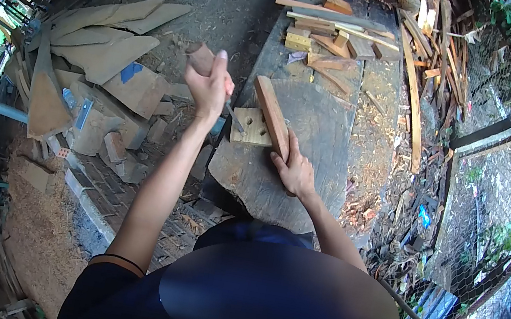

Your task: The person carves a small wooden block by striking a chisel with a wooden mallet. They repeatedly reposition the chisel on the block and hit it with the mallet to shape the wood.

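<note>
My left hand (208, 89) is closed around the thick brown handle of a chisel (234, 117). Its thin metal shaft slants down to a pale wood block (248, 133) with dark holes in its face. The tip meets the block near its left side. My right hand (297, 172) grips the near end of a reddish-brown wooden bar (272, 116). The bar slants away from me over the block's right part and hides some of it. Beneath both lies a broad, weathered wooden slab (304, 191) with a rough near edge.
Farther along the bench lie several sticks and offcuts, with another pale holed block (298, 42). Irregular flat boards (100, 56) are piled on the left, beside bricks. Scrap strips (414, 98) and shavings cover the right side, up to a wire fence (495, 179).
</note>
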`<state>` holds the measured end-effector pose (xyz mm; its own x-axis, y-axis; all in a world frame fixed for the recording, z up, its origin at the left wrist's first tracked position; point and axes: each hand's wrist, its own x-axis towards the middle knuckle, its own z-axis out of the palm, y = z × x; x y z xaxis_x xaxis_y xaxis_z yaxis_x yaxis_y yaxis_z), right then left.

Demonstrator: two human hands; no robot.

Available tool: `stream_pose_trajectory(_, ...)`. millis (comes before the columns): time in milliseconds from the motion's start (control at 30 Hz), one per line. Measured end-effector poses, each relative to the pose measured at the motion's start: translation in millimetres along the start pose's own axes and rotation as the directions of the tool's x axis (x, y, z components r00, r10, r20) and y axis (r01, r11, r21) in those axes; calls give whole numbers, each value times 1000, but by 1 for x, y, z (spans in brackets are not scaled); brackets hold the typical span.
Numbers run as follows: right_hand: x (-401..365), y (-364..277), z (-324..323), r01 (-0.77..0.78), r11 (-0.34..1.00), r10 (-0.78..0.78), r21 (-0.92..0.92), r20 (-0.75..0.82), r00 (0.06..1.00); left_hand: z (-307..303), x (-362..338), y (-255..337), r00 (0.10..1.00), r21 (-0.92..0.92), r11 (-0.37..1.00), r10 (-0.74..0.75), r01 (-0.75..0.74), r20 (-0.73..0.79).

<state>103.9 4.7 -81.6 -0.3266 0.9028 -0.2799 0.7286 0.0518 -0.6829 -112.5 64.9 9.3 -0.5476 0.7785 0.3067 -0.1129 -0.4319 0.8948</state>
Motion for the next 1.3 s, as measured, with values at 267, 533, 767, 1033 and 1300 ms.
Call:
stream_pose_trajectory(267, -4, -111, -120, 419, 873, -402, 249, -117, 908, 19, -28, -11, 971, 312, 920, 238, -237, 37)
stream_pose_trajectory(533, -35, -173, -173, 630, 751, -652, -195, -72, 755, 28, -42, -3, 880, 382, 794, 441, -474, 176)
stream_pose_trajectory(767, -63, -194, -189, 782, 624, -755, -18, -270, 597, 26, -36, -6, 882, 386, 793, 432, -471, 189)
stream_pose_trajectory(1033, -33, -138, -163, 503, 862, -504, -62, 10, 864, 21, -31, -12, 908, 368, 831, 372, -418, 192)
stream_pose_trajectory(1300, 6, -9, -41, 178, 945, -215, 274, 111, 970, -23, 9, -10, 979, -23, 1000, 8, -13, -203)
